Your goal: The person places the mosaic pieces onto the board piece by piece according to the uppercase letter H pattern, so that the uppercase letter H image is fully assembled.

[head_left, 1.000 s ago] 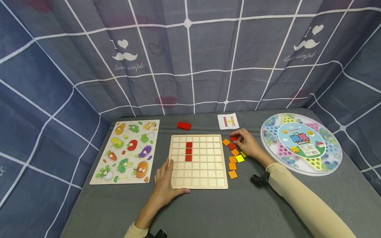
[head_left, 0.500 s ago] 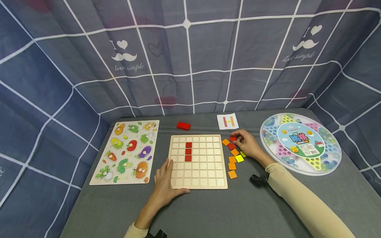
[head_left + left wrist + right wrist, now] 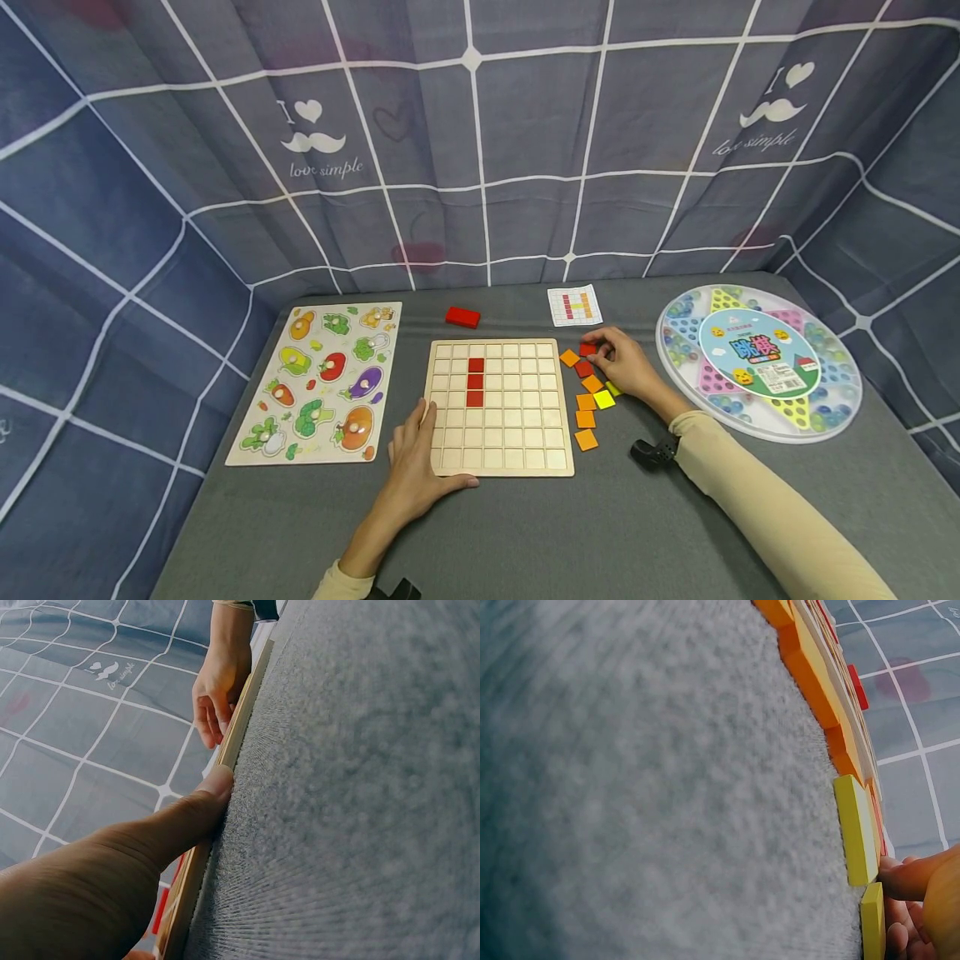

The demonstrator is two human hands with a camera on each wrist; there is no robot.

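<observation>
The wooden grid board (image 3: 517, 433) lies flat in front of me, with three red tiles (image 3: 476, 382) standing in one column of its cells. My left hand (image 3: 410, 458) rests at the board's near left corner, fingers fairly straight along the left side and thumb on the front edge. In the left wrist view that thumb (image 3: 214, 784) presses the board's edge. Right of the board, my right hand (image 3: 624, 362) pinches a red square tile (image 3: 587, 349) between thumb and fingers, among the loose tiles. Below that hand lie a yellow tile (image 3: 604, 400) and several orange tiles (image 3: 586, 419).
A small pattern card (image 3: 575, 306) lies behind the board, and a red block (image 3: 462, 317) is further left. The vegetable puzzle board (image 3: 258, 400) occupies the left side. At right sits a round game set (image 3: 757, 362). Grid-patterned curtains (image 3: 420, 167) surround the table.
</observation>
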